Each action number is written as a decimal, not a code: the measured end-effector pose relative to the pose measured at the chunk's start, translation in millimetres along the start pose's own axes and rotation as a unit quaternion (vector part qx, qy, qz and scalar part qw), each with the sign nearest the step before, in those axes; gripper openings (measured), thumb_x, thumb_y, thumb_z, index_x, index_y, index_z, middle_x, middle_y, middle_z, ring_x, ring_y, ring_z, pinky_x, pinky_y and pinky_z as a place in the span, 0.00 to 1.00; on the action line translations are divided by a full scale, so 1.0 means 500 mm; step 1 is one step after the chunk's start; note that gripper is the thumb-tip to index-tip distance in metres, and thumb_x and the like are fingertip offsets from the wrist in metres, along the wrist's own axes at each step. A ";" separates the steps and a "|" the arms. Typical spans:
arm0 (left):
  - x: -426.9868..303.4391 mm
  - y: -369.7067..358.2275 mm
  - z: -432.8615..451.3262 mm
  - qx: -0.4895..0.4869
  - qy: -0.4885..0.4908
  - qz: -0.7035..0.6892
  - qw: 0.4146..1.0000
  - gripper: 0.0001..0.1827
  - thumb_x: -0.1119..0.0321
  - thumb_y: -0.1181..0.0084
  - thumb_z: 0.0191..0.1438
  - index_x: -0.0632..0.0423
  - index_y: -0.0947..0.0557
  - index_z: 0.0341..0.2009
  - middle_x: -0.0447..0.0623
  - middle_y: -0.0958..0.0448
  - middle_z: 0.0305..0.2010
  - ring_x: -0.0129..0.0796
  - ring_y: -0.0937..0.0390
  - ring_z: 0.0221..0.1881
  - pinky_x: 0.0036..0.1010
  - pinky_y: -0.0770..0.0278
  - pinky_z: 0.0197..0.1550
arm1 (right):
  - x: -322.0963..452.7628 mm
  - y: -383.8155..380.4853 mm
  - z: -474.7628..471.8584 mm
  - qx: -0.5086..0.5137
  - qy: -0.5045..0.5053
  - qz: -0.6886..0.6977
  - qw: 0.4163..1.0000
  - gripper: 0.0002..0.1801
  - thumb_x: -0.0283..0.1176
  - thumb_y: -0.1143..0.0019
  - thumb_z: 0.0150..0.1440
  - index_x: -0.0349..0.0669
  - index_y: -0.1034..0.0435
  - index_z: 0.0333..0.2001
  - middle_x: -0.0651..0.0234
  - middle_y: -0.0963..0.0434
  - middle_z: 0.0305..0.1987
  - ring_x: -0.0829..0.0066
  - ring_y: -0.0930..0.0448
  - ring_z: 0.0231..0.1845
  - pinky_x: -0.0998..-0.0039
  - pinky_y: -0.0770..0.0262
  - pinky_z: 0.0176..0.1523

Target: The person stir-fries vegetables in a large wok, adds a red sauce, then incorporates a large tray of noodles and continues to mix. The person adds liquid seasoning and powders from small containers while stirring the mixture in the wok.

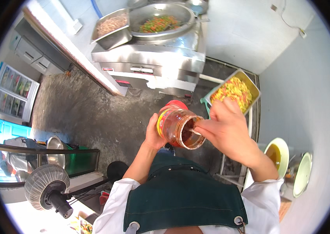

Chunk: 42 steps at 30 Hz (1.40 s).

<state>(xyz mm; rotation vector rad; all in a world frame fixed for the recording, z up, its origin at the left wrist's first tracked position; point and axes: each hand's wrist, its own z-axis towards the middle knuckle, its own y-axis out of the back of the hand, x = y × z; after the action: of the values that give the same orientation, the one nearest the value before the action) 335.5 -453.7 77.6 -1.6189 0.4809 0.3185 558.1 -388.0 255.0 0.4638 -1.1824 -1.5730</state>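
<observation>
My left hand [154,133] grips a clear jar [172,125] around its labelled side, with the jar tilted so that its mouth faces right. Dark red sauce or paste coats the inside. A red lid or base shows at the jar's far end. My right hand [226,128] pinches the handle of a spoon-like utensil [193,131] whose other end is inside the jar, hidden in part by the rim and the sauce. Just beyond my right hand, a metal tray [256,95] holds yellow and reddish chopped food [235,90].
Ahead stands a steel cooking range [153,58] with a large wok [182,16] of chopped green and orange vegetables, beside a metal pan [115,38] of pale brown food. Bowls, one with yellow-brown liquid [273,155], are at right. A fan [47,187] stands at lower left.
</observation>
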 end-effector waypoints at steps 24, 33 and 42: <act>-0.416 0.108 0.309 -0.157 -0.029 -0.073 0.985 0.37 0.35 0.60 0.64 0.48 0.31 0.66 0.53 0.29 0.66 0.48 0.31 0.66 0.55 0.31 0.63 | -0.328 -0.113 0.673 0.337 -0.271 0.414 0.801 0.10 0.27 0.45 0.61 0.30 0.22 0.35 0.75 0.39 0.14 0.84 0.38 0.16 0.76 0.45 0.21; -0.483 0.153 0.608 -0.118 -0.076 -0.133 0.981 0.39 0.33 0.67 0.64 0.46 0.36 0.69 0.57 0.34 0.68 0.57 0.32 0.66 0.61 0.24 0.57 | -0.562 -0.086 0.811 0.206 -0.364 0.443 0.793 0.10 0.29 0.46 0.61 0.32 0.21 0.35 0.79 0.38 0.15 0.88 0.44 0.15 0.79 0.54 0.19; -0.525 0.171 0.837 -0.238 -0.050 -0.162 0.956 0.40 0.32 0.53 0.58 0.40 0.36 0.69 0.53 0.39 0.72 0.52 0.38 0.68 0.55 0.33 0.62 | -0.861 -0.161 0.934 0.140 -0.438 0.543 0.702 0.11 0.29 0.46 0.64 0.32 0.22 0.37 0.83 0.43 0.15 0.91 0.48 0.14 0.80 0.56 0.18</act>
<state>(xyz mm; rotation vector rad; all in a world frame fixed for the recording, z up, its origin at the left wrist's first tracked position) 97.3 -12.6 83.2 -2.1036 0.0497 0.2791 306.9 200.5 271.7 -0.8433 -1.8936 -0.4622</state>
